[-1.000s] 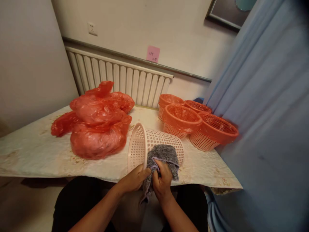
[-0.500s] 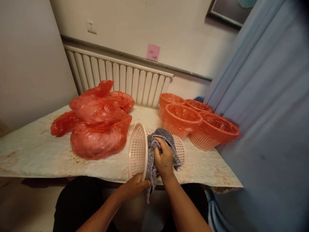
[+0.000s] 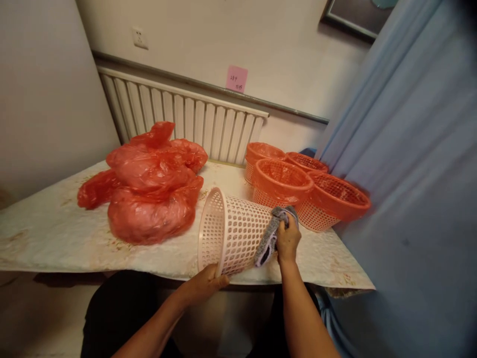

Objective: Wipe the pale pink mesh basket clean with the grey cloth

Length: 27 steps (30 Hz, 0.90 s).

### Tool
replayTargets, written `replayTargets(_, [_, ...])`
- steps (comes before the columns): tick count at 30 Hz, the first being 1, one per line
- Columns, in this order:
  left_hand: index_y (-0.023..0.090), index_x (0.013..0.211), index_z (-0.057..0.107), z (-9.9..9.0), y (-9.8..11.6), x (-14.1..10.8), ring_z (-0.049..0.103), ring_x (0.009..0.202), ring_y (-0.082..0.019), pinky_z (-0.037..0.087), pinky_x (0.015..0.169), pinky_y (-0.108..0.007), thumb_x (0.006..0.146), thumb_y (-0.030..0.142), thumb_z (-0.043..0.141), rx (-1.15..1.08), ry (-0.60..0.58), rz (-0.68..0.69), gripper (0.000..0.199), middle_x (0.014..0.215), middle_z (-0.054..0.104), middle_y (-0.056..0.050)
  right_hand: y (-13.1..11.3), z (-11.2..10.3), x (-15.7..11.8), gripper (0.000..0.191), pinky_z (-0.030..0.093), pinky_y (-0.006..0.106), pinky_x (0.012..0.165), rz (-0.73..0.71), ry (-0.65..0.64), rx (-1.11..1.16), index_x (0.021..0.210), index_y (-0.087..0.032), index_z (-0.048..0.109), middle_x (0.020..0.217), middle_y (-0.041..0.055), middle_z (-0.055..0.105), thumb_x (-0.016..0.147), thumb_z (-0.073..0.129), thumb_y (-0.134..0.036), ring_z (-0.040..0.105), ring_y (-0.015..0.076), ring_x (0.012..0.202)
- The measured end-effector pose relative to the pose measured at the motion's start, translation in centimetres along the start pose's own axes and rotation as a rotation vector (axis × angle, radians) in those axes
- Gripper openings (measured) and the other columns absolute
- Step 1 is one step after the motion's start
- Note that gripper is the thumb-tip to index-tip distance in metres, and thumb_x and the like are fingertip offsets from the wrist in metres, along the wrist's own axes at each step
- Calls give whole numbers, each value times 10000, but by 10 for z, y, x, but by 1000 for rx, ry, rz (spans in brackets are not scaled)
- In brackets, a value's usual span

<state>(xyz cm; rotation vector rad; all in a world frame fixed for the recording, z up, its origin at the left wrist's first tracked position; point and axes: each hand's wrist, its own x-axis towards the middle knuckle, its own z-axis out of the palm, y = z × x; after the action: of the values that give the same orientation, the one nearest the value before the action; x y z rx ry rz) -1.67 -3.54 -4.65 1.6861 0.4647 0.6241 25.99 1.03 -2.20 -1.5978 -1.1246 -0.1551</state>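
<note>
A pale pink perforated plastic wastebasket (image 3: 244,226) lies on its side on the table, its mouth facing left. My left hand (image 3: 206,284) grips the rim at its lower front edge, thumb outside. My right hand (image 3: 288,239) is closed on a grey cloth (image 3: 269,238) with lilac edging, bunched against the basket's base end on the right. The basket's underside and the fingertips of my left hand are hidden.
Several baskets lined with red bags (image 3: 283,181) stand upright at the back right, close to a blue curtain (image 3: 406,199). Filled red plastic bags (image 3: 152,209) are heaped on the left of the table (image 3: 44,233). Behind is a white radiator (image 3: 186,117).
My right hand has moved the cloth rightward from the basket's middle to its base end, uncovering the perforated side. My left hand stays at the rim.
</note>
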Motion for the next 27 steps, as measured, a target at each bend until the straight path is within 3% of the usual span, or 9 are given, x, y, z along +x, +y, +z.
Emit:
replayTargets(4, [143,1340,551,-4,-5,-4,500,1265,-313,312,1119,-459,861,638,477,24,1,-20,693,1353,579,-135,7,-8,-15,441,426,367,929,170,109,16,1181,-167,623,1171,121,659,835,412,-341,599,260,1083])
replayTargets(8, [145,1340,549,-5,2,-3,513,1254,-307,325,1118,-446,868,594,509,-8,39,0,653,1351,583,-123,9,-13,-34,468,416,356,946,160,144,22,1204,-170,612,1219,124,639,830,404,-358,590,261,1120])
replayTargets(14, [126,1323,546,3,29,12,558,1206,-280,387,1079,-417,923,530,462,-107,220,-4,574,1325,604,-116,18,-14,-47,499,420,388,964,158,184,-6,1223,-142,607,1229,147,633,825,402,-362,591,286,1132])
replayTargets(17, [121,1315,545,4,32,18,563,1201,-263,396,1073,-402,936,507,454,-168,280,-12,549,1322,606,-112,23,-12,-54,492,429,402,958,155,183,-29,1240,-140,597,1226,152,636,836,410,-349,598,289,1126])
replayTargets(22, [99,1282,568,-3,26,22,566,1188,-258,386,1077,-398,936,513,444,-207,257,-5,553,1298,617,-123,17,-6,-93,439,431,417,972,12,134,-46,1225,-126,600,1212,157,638,868,400,-284,586,272,1134])
replayTargets(27, [97,1239,590,-14,25,26,554,1167,-265,405,1042,-403,928,566,410,-129,212,-51,591,1217,655,-116,-17,4,-146,373,491,417,901,-301,-61,60,1222,-181,591,1127,117,676,892,420,-194,630,237,1040])
